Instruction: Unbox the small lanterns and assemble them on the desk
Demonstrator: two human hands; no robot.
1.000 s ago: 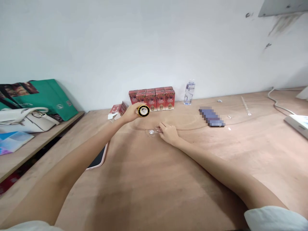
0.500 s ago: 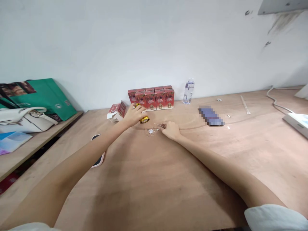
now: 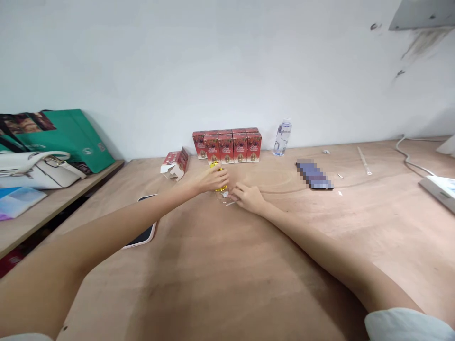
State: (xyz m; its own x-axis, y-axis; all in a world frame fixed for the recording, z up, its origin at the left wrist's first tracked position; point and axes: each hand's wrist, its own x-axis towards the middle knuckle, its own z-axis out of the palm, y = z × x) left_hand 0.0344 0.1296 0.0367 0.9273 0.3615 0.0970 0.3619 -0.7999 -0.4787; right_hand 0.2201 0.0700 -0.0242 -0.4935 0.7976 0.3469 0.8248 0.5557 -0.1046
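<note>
My left hand [image 3: 214,179] is closed around a small shiny gold ornament [image 3: 222,188], whose yellow edges show above and below the fingers. It is held upright, low over the table, and its middle is hidden by the hand. Close by on the right, my right hand [image 3: 251,199] rests on the table with its fingertips pinched on a thin pale stick [image 3: 231,203]; I cannot make out its exact kind. Between the hands lie a small white piece [image 3: 225,194] and thin wire-like bits, partly covered by the fingers.
Behind the hands, several red printed boxes [image 3: 226,149] stand in rows by the wall, with an opened red box [image 3: 175,163] to their left. A water bottle [image 3: 282,137], a dark phone [image 3: 314,175], another phone [image 3: 144,237] and a white handbag [image 3: 42,175] are also around.
My left hand has brought the gold ornament down and to the right, over the small parts. The stick in my right hand now points lower, toward the front of the table.
</note>
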